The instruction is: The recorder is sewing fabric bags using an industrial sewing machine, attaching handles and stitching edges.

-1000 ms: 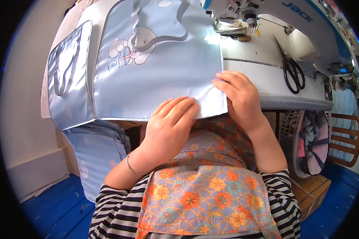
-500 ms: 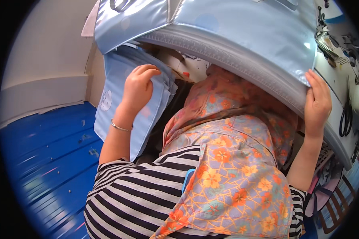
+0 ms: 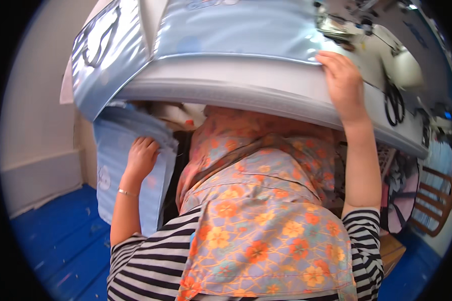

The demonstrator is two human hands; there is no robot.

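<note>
A glossy light blue fabric panel [image 3: 236, 35] with a stitched edge lies on the table. My right hand [image 3: 344, 85] has its fingertips closed on the panel's near right corner. A second glossy panel [image 3: 105, 50] with a dark strap loop joins it on the left and drapes over the table's edge. Below, at the left, hangs a pile of light blue fabric pieces [image 3: 130, 185] with frayed edges and a printed figure. My left hand [image 3: 143, 155], with a silver bangle at the wrist, curls its fingers at the pile's right edge; its fingertips are partly hidden.
The grey table edge [image 3: 226, 95] runs across in front of me. Black-handled scissors [image 3: 394, 103] and a white machine part [image 3: 404, 70] are at the right. A brown slatted rack [image 3: 434, 200] stands below right, near a pink bag [image 3: 404, 200]. My lap has a floral apron [image 3: 266, 236].
My view has shifted. The glossy panel now lies farther back on the table, baring more of its top, with my right hand at its corner. My left hand has lowered onto the fabric pile.
</note>
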